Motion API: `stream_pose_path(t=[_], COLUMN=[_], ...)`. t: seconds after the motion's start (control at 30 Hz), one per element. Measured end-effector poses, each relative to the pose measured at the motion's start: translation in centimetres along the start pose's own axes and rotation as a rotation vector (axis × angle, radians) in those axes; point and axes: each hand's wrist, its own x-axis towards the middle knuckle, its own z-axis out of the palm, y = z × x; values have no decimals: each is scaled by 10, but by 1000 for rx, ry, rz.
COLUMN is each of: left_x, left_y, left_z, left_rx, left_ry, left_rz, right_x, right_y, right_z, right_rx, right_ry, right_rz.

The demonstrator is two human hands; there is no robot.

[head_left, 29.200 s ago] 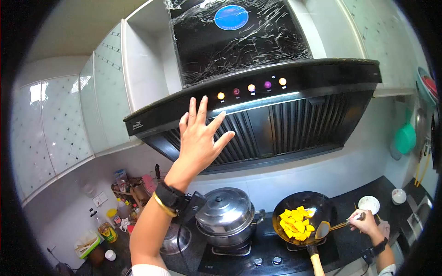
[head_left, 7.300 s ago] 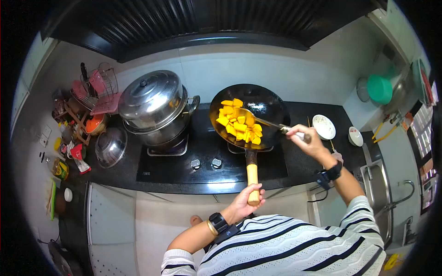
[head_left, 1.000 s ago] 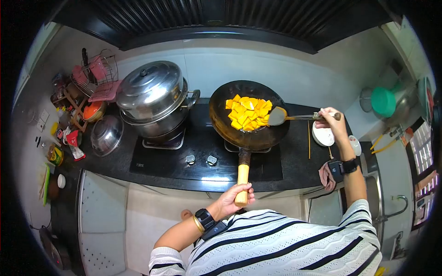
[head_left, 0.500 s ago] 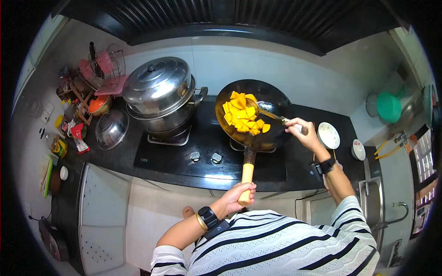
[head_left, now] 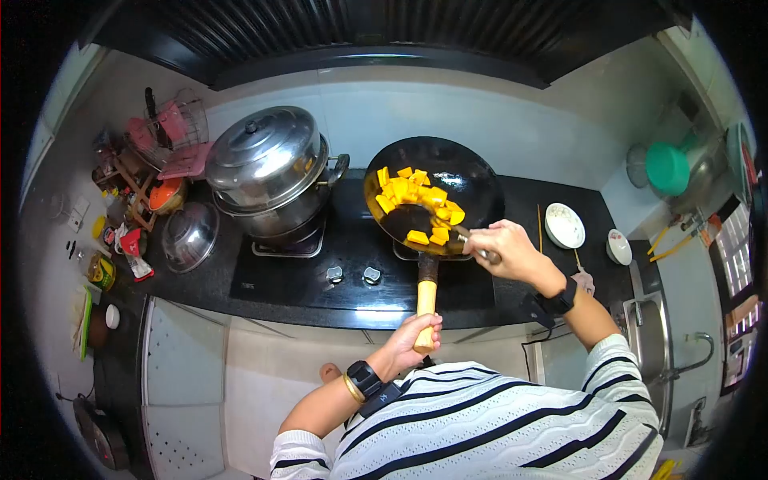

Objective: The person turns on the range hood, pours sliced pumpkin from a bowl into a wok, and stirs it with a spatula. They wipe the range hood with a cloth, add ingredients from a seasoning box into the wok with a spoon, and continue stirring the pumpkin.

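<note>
1. Your left hand [head_left: 414,336] is closed around the pale wooden handle [head_left: 427,298] of the wok, gripping it near its end, with the thumb lying over the top
2. Your right hand [head_left: 508,250] is clenched around the grip of a spatula [head_left: 490,257], held over the near right part of the wok's rim; the spatula's shaft slants down into the wok, and its blade is hard to make out
3. The wok [head_left: 472,180] is over the right burner of the black cooktop [head_left: 312,298], its handle pointing toward you
4. The yellow-orange chunks [head_left: 410,189] are inside the wok, mostly heaped on its left side, with a few lying apart near the handle side; the dark right side of the wok shows bare
5. To the left of the wok, a large lidded steel pot [head_left: 264,164] stands over the other burner, and two knobs [head_left: 372,276] sit at the front of the cooktop between the burners
6. Left of the pot, a shiny metal dome [head_left: 190,238] rests on the dark counter [head_left: 516,200]
7. Right of the wok, a white bowl [head_left: 565,226] and a smaller bowl [head_left: 618,247] stand on the counter, with the sink [head_left: 652,336] nearer you
</note>
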Motion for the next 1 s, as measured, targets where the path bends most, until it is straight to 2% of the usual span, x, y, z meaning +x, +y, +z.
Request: stream_pose_path(t=[0.13, 0.17, 0.2, 0.27, 0.33, 0.47, 0.6, 0.67, 0.73, 0.8, 0.83, 0.87, 0.93, 1.0], left_x=[-1, -1, -1, -2, -6, -7, -5, -7, -5, -4, -7, -6, -4, -3], left_y=[-1, -1, -1, 0, 3, 3, 3, 4, 4, 3, 4, 4, 3, 3], left_z=[2, 2, 2, 3, 8, 11, 7, 9, 8, 7, 9, 8, 6, 6], left_rx=[16, 15, 15, 16, 31, 46, 43, 40, 42, 23, 24, 23, 31, 31], left_ry=[11, 10, -2, -15, 9, 23, 17, 13, 24, 22, 34, 38, 12, 18], left_rz=[12, 8, 9, 2, 6, -10, -16, -33, -21, -35, -41, -38, -40, -35], right_x=[-8, -12, -20, -35, -48, -49, -37, -20, -7, 2, 7, 10, 16, 27], right_y=[29, 23, 29, 35, 51, 69, 131, 127, 121, 114, 96, 89, 79, 76], right_z=[2, -15, -22, -42, -56, -79, -21, 8, 33, 44, 31, 18, -5, -18], right_rx=[67, 100, 109, 216, 512, 492, 928, 1032, 1103, 1008, 848, 853, 529, 483], right_ry=[235, 169, 182, 265, 448, 497, 618, 588, 561, 470, 380, 379, 212, 202], right_rz=[216, 371, 420, 461, 512, 748, 811, 871, 725, 497, 450, 448, 279, 204])
